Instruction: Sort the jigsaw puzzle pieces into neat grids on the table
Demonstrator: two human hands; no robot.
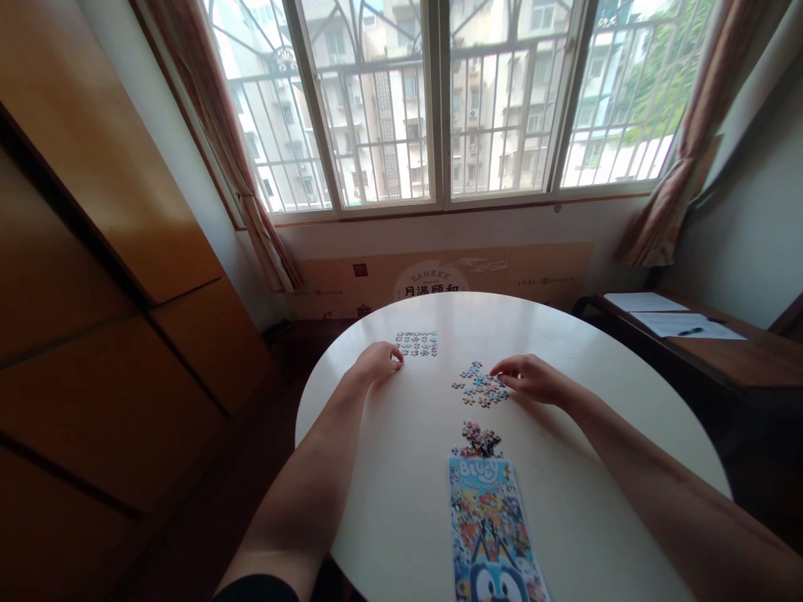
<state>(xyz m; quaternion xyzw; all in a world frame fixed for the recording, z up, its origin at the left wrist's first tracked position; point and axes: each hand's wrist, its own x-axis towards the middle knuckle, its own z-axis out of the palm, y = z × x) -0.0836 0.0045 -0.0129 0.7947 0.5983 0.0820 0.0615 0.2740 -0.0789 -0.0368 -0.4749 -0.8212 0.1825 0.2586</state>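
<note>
On the white round table, my left hand (377, 362) is at the near left corner of a neat grid of small puzzle pieces (419, 344). Its thumb and forefinger are pinched on a puzzle piece at the table surface. To the right, my right hand (532, 378) reaches over the edge of a loose spread of puzzle pieces (482, 390), thumb and fingers apart and the fingertips among the pieces. Closer to me lies a denser heap of puzzle pieces (480, 438). Touching that heap's near side is a colourful Bluey picture sheet (486, 518), flat on the table.
The round white table (389, 518) has its far edge near a printed cardboard panel (351, 280) under the barred window. At right, a dark wooden bench (733, 355) carries papers (683, 324) and dark pens. Wooden cabinets (94, 351) line the left.
</note>
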